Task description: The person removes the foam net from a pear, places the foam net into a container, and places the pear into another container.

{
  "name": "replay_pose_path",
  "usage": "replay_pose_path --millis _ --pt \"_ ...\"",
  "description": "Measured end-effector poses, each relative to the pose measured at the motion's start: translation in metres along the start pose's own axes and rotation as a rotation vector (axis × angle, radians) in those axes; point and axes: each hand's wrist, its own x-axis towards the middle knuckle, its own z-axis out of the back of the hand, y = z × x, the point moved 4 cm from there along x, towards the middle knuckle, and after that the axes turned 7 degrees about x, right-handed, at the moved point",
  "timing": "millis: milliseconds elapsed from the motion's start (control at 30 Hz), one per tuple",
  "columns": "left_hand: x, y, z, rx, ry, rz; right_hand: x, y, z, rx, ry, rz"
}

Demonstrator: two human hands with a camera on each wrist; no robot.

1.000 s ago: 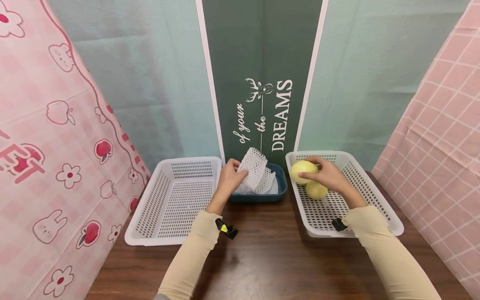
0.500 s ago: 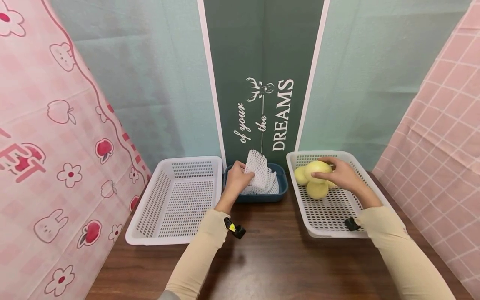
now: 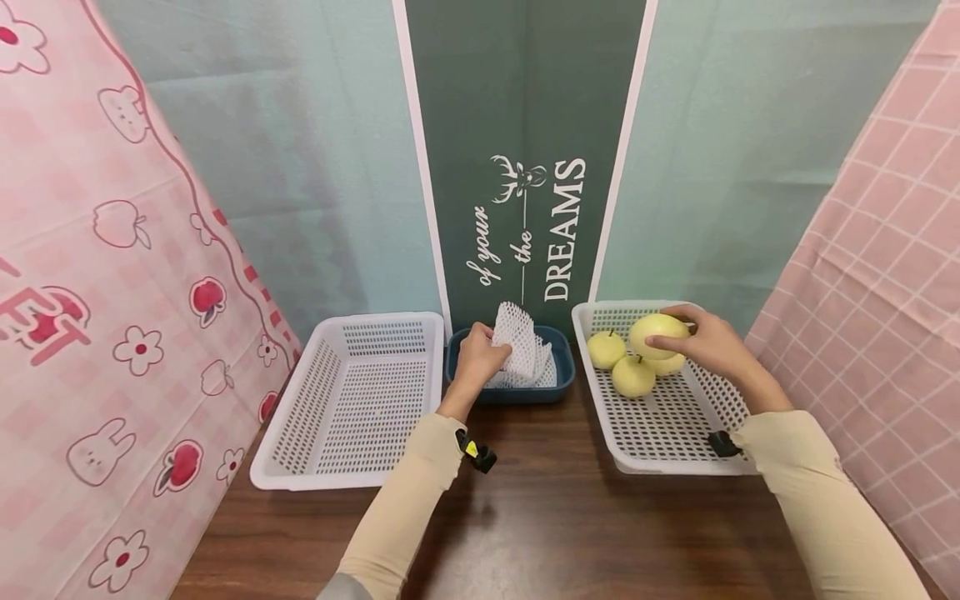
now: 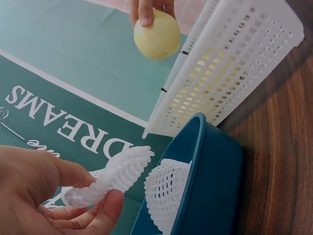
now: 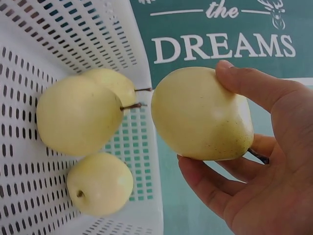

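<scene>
My left hand (image 3: 481, 358) pinches a white foam net sleeve (image 3: 514, 337) above the blue bin (image 3: 522, 397). In the left wrist view the sleeve (image 4: 117, 174) sits between thumb and fingers, flattened, and another foam net (image 4: 167, 188) lies in the bin. My right hand (image 3: 712, 340) grips a pale yellow pear (image 3: 657, 335) over the right white basket (image 3: 622, 446). In the right wrist view thumb and fingers are around this pear (image 5: 201, 113), its dark stem toward the palm. Beneath it in the basket lie three more pears (image 3: 633, 377).
To the left stands another white perforated basket (image 3: 375, 417). All the containers rest on a dark wooden table (image 3: 547, 517). A green curtain (image 3: 525, 100) hangs behind them, and pink cloths (image 3: 135, 275) close off both sides.
My right hand has moved to the right with the pear, uncovering the pears below. My left hand has shifted slightly right and still holds the foam net sleeve.
</scene>
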Motion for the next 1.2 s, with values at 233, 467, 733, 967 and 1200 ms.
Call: replay_pose_path --millis 233,467,733,967,1200 --pt "0.003 0.003 -0.005 0.001 0.017 0.029 -0.001 -0.010 0.006 -0.043 0.005 -0.013" --pt "0.006 0.002 -0.010 0.008 0.032 0.034 -0.005 -0.017 0.009 -0.097 0.023 -0.005" --pt "0.014 0.006 -0.017 0.045 0.058 0.053 -0.007 -0.025 0.010 -0.196 0.062 -0.002" --pt "0.055 0.045 -0.046 0.126 0.076 0.072 -0.007 -0.034 0.007 -0.257 0.120 -0.019" --pt "0.050 0.044 -0.049 0.176 0.099 0.062 -0.004 -0.046 -0.001 -0.268 0.163 -0.047"
